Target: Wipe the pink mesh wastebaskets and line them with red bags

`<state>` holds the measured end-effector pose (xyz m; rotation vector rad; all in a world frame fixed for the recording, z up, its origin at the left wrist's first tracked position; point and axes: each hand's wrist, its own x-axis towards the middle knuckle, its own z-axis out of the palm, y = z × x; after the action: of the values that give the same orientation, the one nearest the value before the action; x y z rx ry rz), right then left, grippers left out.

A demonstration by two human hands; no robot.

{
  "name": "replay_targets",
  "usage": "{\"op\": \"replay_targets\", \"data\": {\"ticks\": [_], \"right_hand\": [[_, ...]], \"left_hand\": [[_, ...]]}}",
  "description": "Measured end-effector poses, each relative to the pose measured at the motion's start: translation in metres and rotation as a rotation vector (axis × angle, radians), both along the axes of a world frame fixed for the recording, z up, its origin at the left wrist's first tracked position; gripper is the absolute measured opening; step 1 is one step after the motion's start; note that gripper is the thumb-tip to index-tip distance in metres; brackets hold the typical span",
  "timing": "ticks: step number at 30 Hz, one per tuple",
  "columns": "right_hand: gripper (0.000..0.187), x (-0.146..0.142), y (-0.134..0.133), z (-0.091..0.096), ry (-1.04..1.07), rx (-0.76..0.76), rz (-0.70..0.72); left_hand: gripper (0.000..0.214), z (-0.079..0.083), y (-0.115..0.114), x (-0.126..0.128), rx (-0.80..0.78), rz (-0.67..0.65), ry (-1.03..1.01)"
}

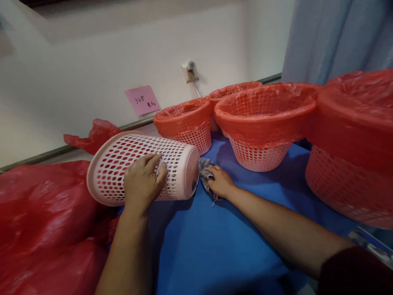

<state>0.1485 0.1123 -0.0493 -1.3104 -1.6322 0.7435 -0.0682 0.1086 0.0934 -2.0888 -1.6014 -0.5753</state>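
Hands first, as the head view shows them. The left hand [143, 180] lies on top of a pink mesh basket [123, 164] that is on its side, with the open mouth to the left and the closed bottom to the right. The palm is flat on the basket wall and the fingers [161, 170] are loosely spread and curved over the mesh; they press on it and do not close around anything. The right hand [219, 181] is closed on a grey cloth [204, 166], the fingers bent around it. The cloth touches the bottom end of the basket, just beside its lower edge.

The basket rests on a blue table cover [215, 246]. Left of it, a heap of loose red plastic bags [39, 221] lies on the surface, touching the basket's rim. Behind and to the right stand four upright baskets, each lined with a red bag: a small one [187, 123] just behind the cloth, a wider one [260, 131], a large near one [353, 155], and a far one [233, 90] close to the wall.

On the pale wall [76, 82] hangs a pink paper note [143, 99] with handwriting, and a socket with a plug [189, 70]. A grey-blue curtain [337, 37] hangs at the upper right.
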Motion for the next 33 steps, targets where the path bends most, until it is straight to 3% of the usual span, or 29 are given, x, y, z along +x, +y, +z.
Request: {"op": "replay_targets", "data": {"ticks": [2, 5, 7, 11, 14, 17, 19, 23, 26, 30, 33], "right_hand": [[0.060, 0.000, -0.001, 0.003, 0.034, 0.067, -0.015], [0.065, -0.004, -0.007, 0.004, 0.068, 0.229, 0.110], [0.062, -0.006, -0.007, 0.002, 0.036, 0.194, 0.156], [0.053, -0.002, 0.000, -0.002, -0.029, -0.007, 0.066], [0.059, -0.001, -0.002, 0.001, 0.020, 0.066, 0.026], [0.062, -0.005, -0.010, 0.004, 0.081, 0.241, 0.131], [0.056, -0.007, -0.011, 0.002, 0.058, 0.201, 0.163], [0.050, -0.005, -0.003, -0.003, -0.018, -0.020, 0.052], [0.059, -0.004, -0.002, 0.000, 0.028, 0.054, 0.010], [0.063, -0.008, -0.009, 0.003, 0.088, 0.261, 0.144], [0.055, -0.007, -0.008, 0.001, -0.004, 0.106, 0.154]], "left_hand": [[0.050, 0.000, 0.000, 0.000, 0.000, 0.000, -0.001], [0.052, 0.000, 0.000, 0.001, -0.003, -0.001, 0.011], [0.052, -0.001, 0.000, 0.000, 0.001, 0.001, 0.014], [0.052, -0.001, 0.001, 0.000, 0.011, -0.006, 0.010], [0.052, -0.001, 0.001, 0.000, 0.013, -0.011, 0.017], [0.054, -0.001, 0.001, 0.000, 0.010, -0.012, 0.028], [0.055, -0.001, 0.001, 0.000, 0.007, -0.010, 0.029], [0.054, -0.001, 0.001, 0.000, 0.012, -0.012, 0.027], [0.052, -0.002, 0.002, 0.000, 0.028, -0.014, 0.030], [0.051, -0.005, 0.004, -0.002, 0.040, -0.016, 0.033], [0.052, -0.005, 0.004, -0.003, 0.042, -0.015, 0.030]]}}
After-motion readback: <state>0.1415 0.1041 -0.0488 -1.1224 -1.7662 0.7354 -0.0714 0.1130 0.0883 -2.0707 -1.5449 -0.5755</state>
